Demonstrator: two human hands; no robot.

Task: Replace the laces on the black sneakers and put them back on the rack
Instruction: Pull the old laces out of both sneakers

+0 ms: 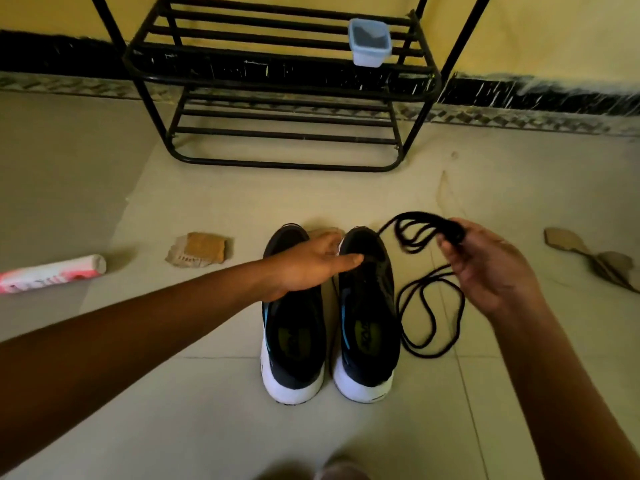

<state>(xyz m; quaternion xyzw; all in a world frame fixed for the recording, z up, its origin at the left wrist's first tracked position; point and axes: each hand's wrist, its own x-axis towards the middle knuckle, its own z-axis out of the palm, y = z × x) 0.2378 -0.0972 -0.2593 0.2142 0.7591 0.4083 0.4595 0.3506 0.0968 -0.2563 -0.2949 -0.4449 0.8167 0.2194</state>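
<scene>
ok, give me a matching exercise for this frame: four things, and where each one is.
Things:
1 laces
2 sneakers
3 tub
4 white and pink tube

Places:
A on the rack
B on the floor, far left
C held in the right hand
D on the floor, under the left hand

Pairs: 1-C, 2-D, 3-A, 4-B

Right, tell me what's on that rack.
A small pale plastic container sits on the rack's upper visible shelf, right side. Nothing shows on the lower shelf. Higher shelves are out of frame; the container's contents cannot be made out.
</scene>
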